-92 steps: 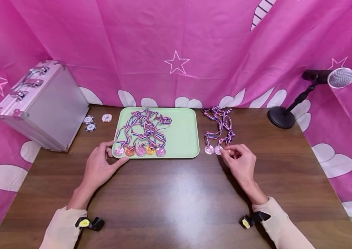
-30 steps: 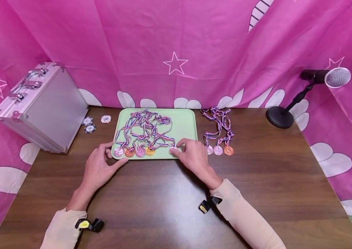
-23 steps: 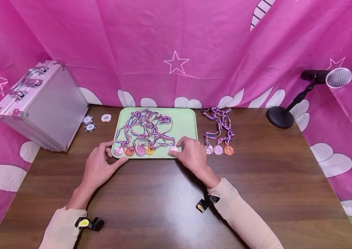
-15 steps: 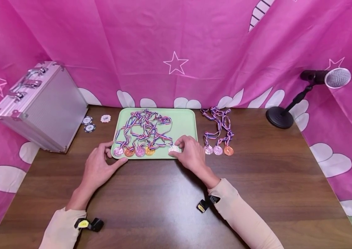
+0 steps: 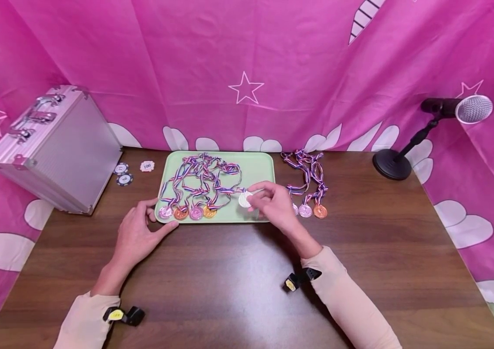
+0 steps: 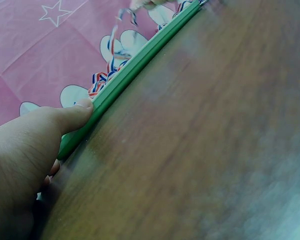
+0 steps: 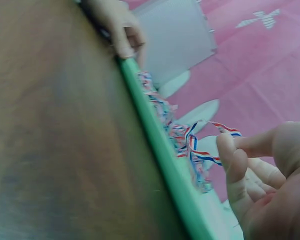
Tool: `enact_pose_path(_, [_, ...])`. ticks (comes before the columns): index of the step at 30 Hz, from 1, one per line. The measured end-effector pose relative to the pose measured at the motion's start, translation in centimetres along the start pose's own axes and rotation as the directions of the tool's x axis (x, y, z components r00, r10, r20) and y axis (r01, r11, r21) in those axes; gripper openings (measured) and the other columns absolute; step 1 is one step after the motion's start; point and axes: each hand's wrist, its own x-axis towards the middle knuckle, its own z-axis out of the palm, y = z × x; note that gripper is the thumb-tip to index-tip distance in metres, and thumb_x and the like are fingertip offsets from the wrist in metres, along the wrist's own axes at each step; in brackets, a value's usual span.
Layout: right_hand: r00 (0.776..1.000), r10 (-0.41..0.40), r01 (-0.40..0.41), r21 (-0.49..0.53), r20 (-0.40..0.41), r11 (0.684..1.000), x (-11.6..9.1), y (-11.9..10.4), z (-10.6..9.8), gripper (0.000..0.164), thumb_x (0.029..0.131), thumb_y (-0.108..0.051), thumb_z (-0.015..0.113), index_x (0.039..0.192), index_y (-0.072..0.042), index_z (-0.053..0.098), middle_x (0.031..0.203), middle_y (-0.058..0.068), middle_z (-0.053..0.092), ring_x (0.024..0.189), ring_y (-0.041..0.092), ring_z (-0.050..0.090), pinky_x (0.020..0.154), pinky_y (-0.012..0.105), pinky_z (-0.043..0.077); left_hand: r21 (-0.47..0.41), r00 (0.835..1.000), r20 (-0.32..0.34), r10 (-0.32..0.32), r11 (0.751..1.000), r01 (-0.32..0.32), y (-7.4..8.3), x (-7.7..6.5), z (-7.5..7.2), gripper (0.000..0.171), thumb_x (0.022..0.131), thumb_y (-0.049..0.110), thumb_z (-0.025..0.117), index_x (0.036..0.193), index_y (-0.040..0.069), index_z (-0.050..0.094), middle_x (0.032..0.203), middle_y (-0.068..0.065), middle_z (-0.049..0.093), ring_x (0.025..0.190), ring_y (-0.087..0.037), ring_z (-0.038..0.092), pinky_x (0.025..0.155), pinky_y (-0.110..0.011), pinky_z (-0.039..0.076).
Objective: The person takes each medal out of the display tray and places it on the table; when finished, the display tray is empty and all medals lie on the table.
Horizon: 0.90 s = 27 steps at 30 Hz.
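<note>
In the head view my left hand (image 5: pixel 139 232) grips the front left corner of the light green tray (image 5: pixel 257 167), thumb along the front rim and fingers at the left side. My right hand (image 5: pixel 277 206) pinches a silver medal (image 5: pixel 244 199) over the tray's front right part. Its striped ribbon (image 7: pixel 207 157) runs from the fingers toward the tangled ribbons (image 5: pixel 205 169) in the right wrist view. Along the tray's front lie a silver-pink medal (image 5: pixel 165 212), a bronze medal (image 5: pixel 180 213), another pinkish medal (image 5: pixel 196 213) and a gold medal (image 5: pixel 209 212).
Right of the tray lie more ribboned medals, one pinkish medal (image 5: pixel 305 210) and one bronze medal (image 5: pixel 320 211) among them. A silver case (image 5: pixel 63 155) and poker chips (image 5: pixel 147 166) are at left. A microphone (image 5: pixel 473 109) on a stand is at right, before the pink curtain (image 5: pixel 203 72).
My right hand went from the medals at right to the silver medal on the tray, slid it rightward, and now lifts it with its ribbon. My left hand has stayed on the tray corner.
</note>
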Motion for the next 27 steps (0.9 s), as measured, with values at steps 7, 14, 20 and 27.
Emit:
enact_pose_path(7, [0.992, -0.085, 0.097, 0.142, -0.089, 0.985, -0.5, -2.7, -1.5, 0.023, 0.099, 0.008, 0.075, 0.122, 0.012, 0.073, 0.096, 0.031, 0.077, 0.067, 0.016, 0.078, 0.055, 0.025, 0.055, -0.003, 1.0, -0.002, 0.003, 1.0, -0.003, 0.0, 0.0, 0.0, 0.087, 0.092, 0.048, 0.091, 0.154, 0.0, 0.053, 0.098, -0.011, 0.056, 0.096, -0.028, 0.048, 0.081, -0.042, 0.031])
enact_pose_path(14, [0.972, -0.178, 0.208, 0.213, -0.152, 0.955, -1.8, -5.8, -3.1, 0.023, 0.1, 0.006, 0.074, 0.122, 0.012, 0.072, 0.085, 0.001, 0.079, 0.069, 0.011, 0.078, 0.057, 0.024, 0.056, -0.005, 1.0, -0.009, 0.008, 1.0, -0.008, 0.0, 0.0, 0.0, 0.086, 0.092, 0.047, 0.091, 0.154, 0.0, 0.053, 0.098, -0.01, 0.057, 0.096, -0.027, 0.048, 0.081, -0.042, 0.031])
enact_pose_path(20, [0.959, -0.206, 0.247, 0.219, -0.195, 0.944, -3.0, -7.8, -4.2, 0.022, 0.1, 0.005, 0.076, 0.121, 0.009, 0.075, 0.085, 0.002, 0.08, 0.068, 0.014, 0.078, 0.056, 0.024, 0.057, -0.007, 1.0, -0.007, 0.006, 1.0, -0.006, -0.1, -0.1, -0.1, 0.088, 0.092, 0.048, 0.091, 0.155, 0.001, 0.053, 0.099, -0.01, 0.057, 0.097, -0.027, 0.047, 0.08, -0.042, 0.03])
enact_pose_path(27, [0.912, -0.328, 0.377, 0.188, -0.245, 0.907, -5.8, -9.8, -5.7, 0.022, 0.097, 0.011, 0.076, 0.117, 0.002, 0.08, 0.087, 0.007, 0.081, 0.067, 0.018, 0.079, 0.055, 0.026, 0.058, -0.002, 1.0, -0.007, 0.011, 1.0, -0.011, -0.2, 0.0, 0.0, 0.087, 0.092, 0.048, 0.091, 0.154, 0.001, 0.053, 0.098, -0.01, 0.057, 0.097, -0.026, 0.048, 0.08, -0.041, 0.031])
